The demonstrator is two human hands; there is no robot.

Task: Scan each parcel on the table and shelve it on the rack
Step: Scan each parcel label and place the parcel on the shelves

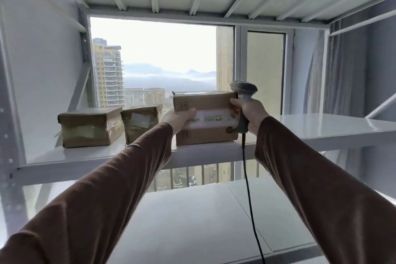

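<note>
Both arms in brown sleeves reach up to the white metal rack (321, 133), and a cardboard parcel (205, 105) with a pale tape band across its front sits upright on the middle shelf, right at the front edge. The left hand (181, 119) wraps around the box's left end, thumb lying over the front face by the tape. The right hand (249, 113) is pressed against the box's right end, but its fingers are curled tight around the grip of a grey handheld barcode scanner (243, 92), so that hand is holding the scanner while it steadies the parcel. The scanner head pokes up above the box's top right corner, and its black cable (246, 178) hangs straight down past the shelf edge.

Two more taped-up brown parcels sit to the left on the same shelf: the leftmost parcel (91, 126) and a crumpled parcel (141, 121) just beside it, apparently touching. The held box stands a little apart from them. Behind the rack, a window (154, 60) shows high-rise blocks and hazy hills.
</note>
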